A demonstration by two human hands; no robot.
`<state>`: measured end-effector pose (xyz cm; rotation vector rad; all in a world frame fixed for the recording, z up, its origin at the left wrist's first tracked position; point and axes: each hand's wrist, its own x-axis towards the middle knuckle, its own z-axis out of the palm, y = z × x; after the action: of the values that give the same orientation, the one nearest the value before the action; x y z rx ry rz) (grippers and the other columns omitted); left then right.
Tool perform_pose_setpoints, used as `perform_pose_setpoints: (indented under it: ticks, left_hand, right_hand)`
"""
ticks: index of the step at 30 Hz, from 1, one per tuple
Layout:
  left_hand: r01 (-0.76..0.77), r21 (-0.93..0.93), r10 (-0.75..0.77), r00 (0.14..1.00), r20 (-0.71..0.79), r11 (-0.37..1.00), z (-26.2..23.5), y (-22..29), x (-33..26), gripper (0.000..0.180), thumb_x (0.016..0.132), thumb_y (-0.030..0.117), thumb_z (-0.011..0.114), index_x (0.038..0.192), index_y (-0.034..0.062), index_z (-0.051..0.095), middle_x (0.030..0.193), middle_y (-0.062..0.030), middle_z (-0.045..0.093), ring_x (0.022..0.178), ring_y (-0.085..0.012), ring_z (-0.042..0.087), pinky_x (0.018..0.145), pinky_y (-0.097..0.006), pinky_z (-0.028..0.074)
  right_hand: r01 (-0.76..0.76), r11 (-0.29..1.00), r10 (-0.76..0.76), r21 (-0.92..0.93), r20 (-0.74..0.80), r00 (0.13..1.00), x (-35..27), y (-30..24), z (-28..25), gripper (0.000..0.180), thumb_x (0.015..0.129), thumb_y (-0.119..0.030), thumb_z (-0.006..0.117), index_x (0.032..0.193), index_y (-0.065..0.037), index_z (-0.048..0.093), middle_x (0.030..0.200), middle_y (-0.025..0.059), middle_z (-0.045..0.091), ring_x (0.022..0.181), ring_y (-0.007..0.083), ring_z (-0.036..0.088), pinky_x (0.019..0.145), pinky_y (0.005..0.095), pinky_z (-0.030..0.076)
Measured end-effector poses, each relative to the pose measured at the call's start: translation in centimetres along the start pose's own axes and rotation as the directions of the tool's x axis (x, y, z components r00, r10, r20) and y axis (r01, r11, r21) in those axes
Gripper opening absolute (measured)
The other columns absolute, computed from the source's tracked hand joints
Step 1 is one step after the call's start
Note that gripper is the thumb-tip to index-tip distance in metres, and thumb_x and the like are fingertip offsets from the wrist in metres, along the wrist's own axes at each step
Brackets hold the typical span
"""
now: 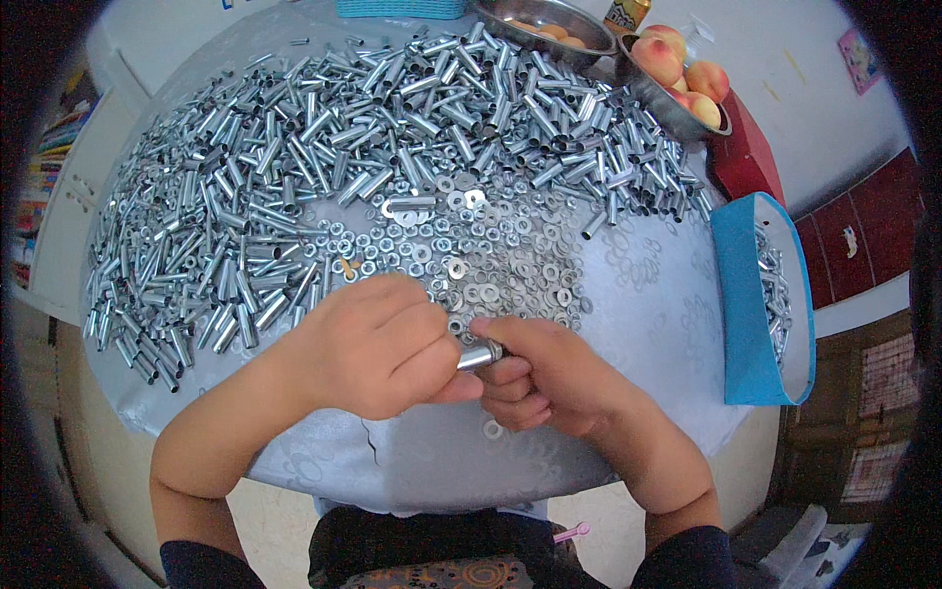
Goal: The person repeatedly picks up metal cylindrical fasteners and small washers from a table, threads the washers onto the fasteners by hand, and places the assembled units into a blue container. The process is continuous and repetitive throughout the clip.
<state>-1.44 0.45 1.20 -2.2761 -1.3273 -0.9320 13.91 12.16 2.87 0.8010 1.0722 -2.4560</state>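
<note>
Near the front of the table, a shiny metal sleeve (477, 355) lies level between my hands. My left hand (383, 346) is closed round its left part, fingers curled over it. The right end is pinched between the thumb and curled fingers of my right hand (545, 378), where a small dark ring, perhaps a nut or washer, shows. Just beyond my hands spread many loose washers (489, 293) and hex nuts (386, 244). Behind them and to the left is a broad heap of metal sleeves (392, 108). What my left palm covers is hidden.
A blue fabric bin (743, 314) with metal parts stands at the table's right edge. Steel bowls hold peaches (659, 61) and round, egg-like items (554, 32) at the back. A blue basket (400, 8) sits at the far edge. The round table (648, 285) has a pale cloth.
</note>
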Motion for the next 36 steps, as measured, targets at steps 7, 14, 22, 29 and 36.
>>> perform_pose_setpoints:
  ticks: [7,14,22,29,36]
  left_hand:
    - [-0.047,-0.023,0.049,0.994,0.101,0.999,-0.8,-0.8,0.8,0.025,0.062,0.020,0.068,0.078,0.0048,0.058,0.066,-0.0041,0.046,0.066,-0.0217,0.052,0.073,-0.037,0.047]
    - [0.160,0.078,-0.140,0.967,-0.213,0.984,0.1,-0.1,0.3,0.034,0.060,0.016,0.078,0.090,0.0127,0.062,0.103,-0.0073,0.047,0.089,-0.0223,0.051,0.086,-0.043,0.040]
    - [0.147,0.094,-0.140,0.987,-0.074,0.985,1.2,0.2,0.8,0.037,0.062,0.015,0.075,0.096,0.0123,0.061,0.097,-0.0086,0.050,0.083,-0.0235,0.053,0.079,-0.040,0.043]
    - [0.364,0.123,-0.360,0.931,-0.050,0.923,-0.6,-1.3,1.0,0.043,0.071,0.011,0.065,0.110,0.0052,0.051,0.102,-0.0129,0.051,0.083,-0.0262,0.053,0.075,-0.036,0.042]
    - [0.677,0.115,-0.623,0.721,-0.304,0.727,-3.2,-5.8,-0.8,0.028,0.082,0.008,0.053,0.109,0.0048,0.050,0.108,-0.0124,0.048,0.089,-0.0218,0.050,0.081,-0.032,0.040]
  right_hand:
    - [-0.067,0.974,0.043,0.214,0.117,0.992,0.3,0.1,-0.7,0.044,0.089,-0.042,0.040,0.054,-0.018,0.027,0.049,-0.0060,0.022,0.037,0.0068,0.019,0.034,0.0236,0.014]
    - [0.749,0.612,-0.684,0.256,-0.305,0.663,-2.5,-3.1,-2.7,0.041,0.087,-0.034,0.042,0.052,-0.021,0.027,0.047,-0.0071,0.023,0.038,0.0075,0.025,0.037,0.0249,0.018]
    - [0.892,0.048,-0.803,0.450,-0.514,0.302,-10.3,-5.9,-12.3,0.053,0.085,-0.057,0.037,0.080,-0.005,0.047,0.065,0.0017,0.036,0.053,0.0132,0.028,0.047,0.0248,0.026]
    - [0.581,0.456,-0.680,0.674,-0.157,0.716,-3.8,-5.0,-9.7,0.033,0.088,-0.038,0.045,0.074,-0.009,0.047,0.058,-0.0031,0.035,0.050,0.0104,0.033,0.047,0.0237,0.029]
    - [0.537,0.544,-0.780,-0.644,-0.154,0.606,-0.4,-1.6,-3.3,0.023,0.088,-0.027,0.049,0.075,-0.008,0.051,0.061,-0.0009,0.045,0.054,0.0154,0.045,0.049,0.0297,0.037]
